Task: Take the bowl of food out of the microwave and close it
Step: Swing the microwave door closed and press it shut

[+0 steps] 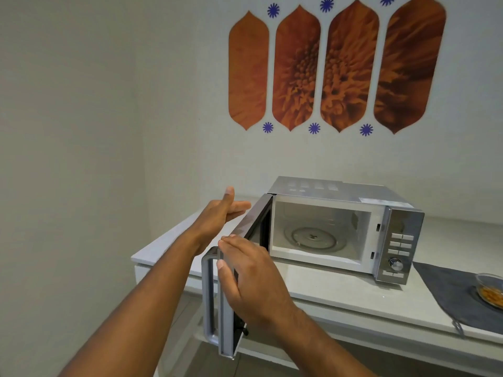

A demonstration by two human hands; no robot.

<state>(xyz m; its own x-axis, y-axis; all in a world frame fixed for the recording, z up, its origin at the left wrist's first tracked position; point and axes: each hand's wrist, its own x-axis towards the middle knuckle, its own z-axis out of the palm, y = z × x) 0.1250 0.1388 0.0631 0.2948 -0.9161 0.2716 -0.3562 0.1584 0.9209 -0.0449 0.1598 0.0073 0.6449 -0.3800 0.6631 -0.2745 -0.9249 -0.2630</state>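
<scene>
Head view: the microwave (345, 229) stands on the white counter (313, 284), its door (231, 284) swung wide toward seven o'clock, the cavity bare but for the turntable (315, 238). The right hand (250, 278) lies flat on the door's free edge, fingers together. The left hand (217, 213) hovers spread behind the door. The bowl of food (491, 292) sits on a grey mat (449, 292) at four o'clock.
</scene>
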